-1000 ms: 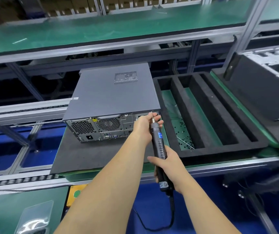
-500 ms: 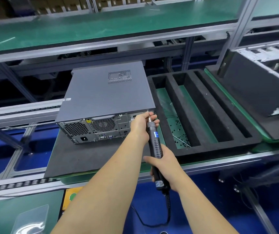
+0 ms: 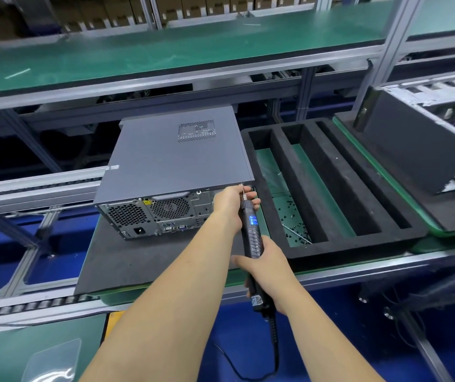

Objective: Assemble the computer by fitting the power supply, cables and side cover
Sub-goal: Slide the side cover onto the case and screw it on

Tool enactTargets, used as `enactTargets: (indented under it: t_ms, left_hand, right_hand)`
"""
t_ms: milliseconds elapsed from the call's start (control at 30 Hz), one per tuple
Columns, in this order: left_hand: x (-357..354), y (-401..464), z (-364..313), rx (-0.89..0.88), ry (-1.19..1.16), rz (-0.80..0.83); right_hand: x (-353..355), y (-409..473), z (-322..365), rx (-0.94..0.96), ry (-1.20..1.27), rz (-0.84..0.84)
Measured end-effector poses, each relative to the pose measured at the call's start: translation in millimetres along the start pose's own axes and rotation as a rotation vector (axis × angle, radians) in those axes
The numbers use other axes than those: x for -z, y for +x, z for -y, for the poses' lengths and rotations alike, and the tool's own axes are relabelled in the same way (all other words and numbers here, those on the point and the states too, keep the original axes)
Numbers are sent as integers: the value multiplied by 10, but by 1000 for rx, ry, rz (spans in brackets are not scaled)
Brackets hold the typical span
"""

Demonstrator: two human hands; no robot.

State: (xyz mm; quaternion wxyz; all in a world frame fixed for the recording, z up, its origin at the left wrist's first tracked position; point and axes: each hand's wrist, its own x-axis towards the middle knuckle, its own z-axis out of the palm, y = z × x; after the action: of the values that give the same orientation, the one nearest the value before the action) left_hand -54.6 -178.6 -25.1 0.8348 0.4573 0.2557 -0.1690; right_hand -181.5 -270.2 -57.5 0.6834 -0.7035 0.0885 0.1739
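Your right hand (image 3: pixel 269 267) grips the screwdriver (image 3: pixel 251 230); your left hand (image 3: pixel 231 204) pinches its tip, likely steadying it at the computer (image 3: pixel 176 164) cover's rear corner.

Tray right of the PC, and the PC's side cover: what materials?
Tray: looks like black foam, matte, fuzzy cut edges, thick walls between slots. Side cover: probably painted sheet metal, smooth grey satin, punched vent grid, thin folded edge; coated plastic can't be ruled out.

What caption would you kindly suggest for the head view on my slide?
Right hand drives a black electric screwdriver, tip steadied by the left hand, at the grey desktop computer case.
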Motion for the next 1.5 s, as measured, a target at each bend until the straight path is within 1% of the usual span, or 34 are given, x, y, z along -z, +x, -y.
enactTargets:
  t_ms: [200,400,800,867,933,967,1033,1167,1267,1333,1367,1433,1500]
  left_hand:
    - [47,-46,48,-4,10,22]
    - [138,-43,89,-16,-16,-32]
    - [105,-144,92,-24,-64,-35]
    - [100,-131,99,-76,-4,-105]
    - [129,-99,96,-189,155,-232]
    - [145,-95,83,-244,220,-263]
    - [182,-111,47,-294,271,-243]
    - [256,-176,13,-223,383,-148]
    - [373,-190,32,-254,500,-125]
    - [487,-198,65,-274,555,-106]
    - [553,-205,86,-278,588,-93]
    - [702,-220,134,-286,626,-93]
    - [921,-233,172,-324,619,-172]
  right_hand:
    - [73,-62,71,-55,217,115]
    - [54,-112,192,-105,352,168]
    - [44,-93,271,-106,279,133]
    - [32,-88,270,-104,246,117]
    - [12,-85,260,-97,208,96]
    - [3,-81,255,-91,190,84]
    - [-25,-78,238,-85,133,49]
    - [-140,-49,149,-57,69,-47]
    - [-287,-30,38,-35,98,-107]
    - [-411,-50,-51,-27,64,-135]
    - [-472,-70,-93,-37,42,-140]
    - [-577,-107,-178,-88,58,-99]
    - [-681,-124,-240,-125,60,-14]
